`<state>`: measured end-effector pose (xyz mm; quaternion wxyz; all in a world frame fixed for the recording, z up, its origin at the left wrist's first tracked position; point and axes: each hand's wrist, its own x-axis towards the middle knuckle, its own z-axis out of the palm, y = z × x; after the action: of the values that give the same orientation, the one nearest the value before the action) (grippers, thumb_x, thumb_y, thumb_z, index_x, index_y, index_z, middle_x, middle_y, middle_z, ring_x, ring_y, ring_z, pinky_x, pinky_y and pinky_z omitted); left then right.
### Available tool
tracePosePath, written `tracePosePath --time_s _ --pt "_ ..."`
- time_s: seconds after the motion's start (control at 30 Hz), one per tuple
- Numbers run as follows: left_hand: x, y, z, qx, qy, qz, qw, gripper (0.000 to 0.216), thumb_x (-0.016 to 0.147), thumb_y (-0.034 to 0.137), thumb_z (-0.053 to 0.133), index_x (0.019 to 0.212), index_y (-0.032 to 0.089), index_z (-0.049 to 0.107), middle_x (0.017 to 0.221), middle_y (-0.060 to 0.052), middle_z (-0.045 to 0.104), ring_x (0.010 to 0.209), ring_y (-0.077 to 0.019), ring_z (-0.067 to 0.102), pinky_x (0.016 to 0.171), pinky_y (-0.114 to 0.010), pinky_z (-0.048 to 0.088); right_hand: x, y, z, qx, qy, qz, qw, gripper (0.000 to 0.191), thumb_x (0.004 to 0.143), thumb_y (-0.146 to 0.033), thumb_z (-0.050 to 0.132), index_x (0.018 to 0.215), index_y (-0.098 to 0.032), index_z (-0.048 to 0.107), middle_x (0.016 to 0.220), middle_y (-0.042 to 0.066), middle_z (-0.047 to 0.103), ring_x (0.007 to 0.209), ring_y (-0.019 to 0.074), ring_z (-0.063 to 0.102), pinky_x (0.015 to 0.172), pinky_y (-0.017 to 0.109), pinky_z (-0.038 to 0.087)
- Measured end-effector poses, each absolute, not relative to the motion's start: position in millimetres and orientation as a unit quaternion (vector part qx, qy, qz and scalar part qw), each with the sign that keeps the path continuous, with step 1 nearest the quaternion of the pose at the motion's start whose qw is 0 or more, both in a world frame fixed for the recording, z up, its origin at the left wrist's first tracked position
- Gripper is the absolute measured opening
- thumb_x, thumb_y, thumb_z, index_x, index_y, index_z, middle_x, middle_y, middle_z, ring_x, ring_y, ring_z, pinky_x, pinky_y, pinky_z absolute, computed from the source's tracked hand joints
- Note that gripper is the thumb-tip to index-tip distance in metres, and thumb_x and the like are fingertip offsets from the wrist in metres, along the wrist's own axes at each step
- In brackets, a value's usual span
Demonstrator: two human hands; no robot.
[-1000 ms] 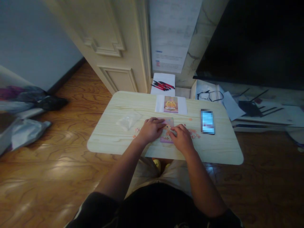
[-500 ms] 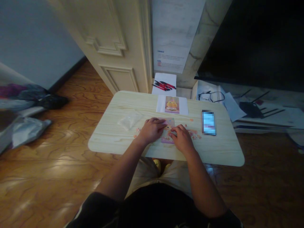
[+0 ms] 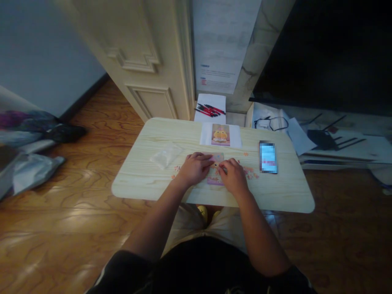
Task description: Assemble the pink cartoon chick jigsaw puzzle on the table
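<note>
Pink and purple, a flat rectangular jigsaw puzzle [image 3: 214, 180] lies on the pale wood-grain desk [image 3: 137, 181], partly under both hands. The left hand [image 3: 195, 167] rests on it, grip spread, fingers laid out flat. The right hand [image 3: 233, 175] bends its fingertips close together over it; whether this grip pinches a piece, I cannot tell. Small orange-pink jigsaw pieces [image 3: 251, 173] lie just beside.

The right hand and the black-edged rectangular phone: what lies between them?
Small, flat, orange-pink jigsaw pieces lie scattered on the pale wood-grain table between the right hand and the phone, as the head view shows.
</note>
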<state>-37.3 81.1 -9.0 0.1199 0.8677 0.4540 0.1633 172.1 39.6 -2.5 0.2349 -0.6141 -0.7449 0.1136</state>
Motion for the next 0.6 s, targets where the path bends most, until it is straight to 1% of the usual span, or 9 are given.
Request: tracePosePath --time_s 0.1,0.2,0.3,0.4,0.53,0.6 --pt "-37.3 81.1 -9.9 0.87 0.449 0.167 0.117 0.036 0.098 0.032 0.054 0.13 0.038 0.071 0.144 0.004 0.064 0.124 -0.0269 0.058 0.105 -0.048 0.048 166.5 43.8 -5.5 -0.64 -0.728 0.098 0.228 0.002 0.093 -0.022 0.068 0.092 -0.022 0.069 0.097 0.007 0.066 0.095 0.0241 0.062 0.089 0.036 0.045" --pt "-37.3 81.3 -9.8 0.868 0.451 0.169 0.117 0.036 0.098 0.032 0.055 0.129 0.038 0.071 0.144 0.004 0.065 0.124 -0.0273 0.059 0.103 -0.048 0.049 165.9 46.2 -6.5 -0.647 -0.72 0.102 0.23 0.003 0.092 -0.022 0.069 0.089 -0.022 0.068 0.096 0.006 0.067 0.093 0.0237 0.061 0.089 0.036 0.044" --pt "-37.5 81.2 -8.7 0.867 0.451 0.173 0.121 0.036 0.097 0.029 0.056 0.128 0.037 0.072 0.143 0.004 0.065 0.125 -0.0273 0.059 0.104 -0.049 0.048 173.7 46.1 -4.4 -0.641 -0.71 0.126 0.263 0.003 0.094 -0.022 0.066 0.094 -0.021 0.069 0.098 0.006 0.067 0.092 0.0226 0.062 0.087 0.035 0.046" --pt "-37.1 79.3 -7.0 0.867 0.446 0.185 0.121 0.036 0.096 0.027 0.056 0.127 0.035 0.073 0.143 0.003 0.065 0.127 -0.0268 0.059 0.107 -0.049 0.047 187.7 43.5 -2.1 -0.632 -0.706 0.141 0.288 0.009 0.094 -0.018 0.064 0.098 -0.021 0.07 0.1 0.007 0.068 0.094 0.0229 0.063 0.088 0.035 0.048" --pt "-32.3 73.9 -5.2 0.87 0.434 0.199 0.125 0.035 0.094 0.034 0.062 0.127 0.031 0.072 0.142 0.0 0.066 0.13 -0.0278 0.058 0.109 -0.049 0.045 208.1 34.4 -2.6 -0.609 -0.725 0.141 0.29 0.014 0.093 -0.016 0.062 0.099 -0.022 0.074 0.102 0.008 0.07 0.101 0.0254 0.063 0.094 0.039 0.049" --pt "-27.8 71.7 -5.2 0.871 0.432 0.196 0.128 0.034 0.092 0.038 0.065 0.125 0.03 0.073 0.14 -0.001 0.067 0.129 -0.0286 0.058 0.109 -0.05 0.045 217.9 28.0 -3.9 -0.609 -0.721 0.138 0.301 0.017 0.094 -0.016 0.061 0.101 -0.022 0.075 0.104 0.008 0.07 0.104 0.0261 0.062 0.096 0.04 0.049"
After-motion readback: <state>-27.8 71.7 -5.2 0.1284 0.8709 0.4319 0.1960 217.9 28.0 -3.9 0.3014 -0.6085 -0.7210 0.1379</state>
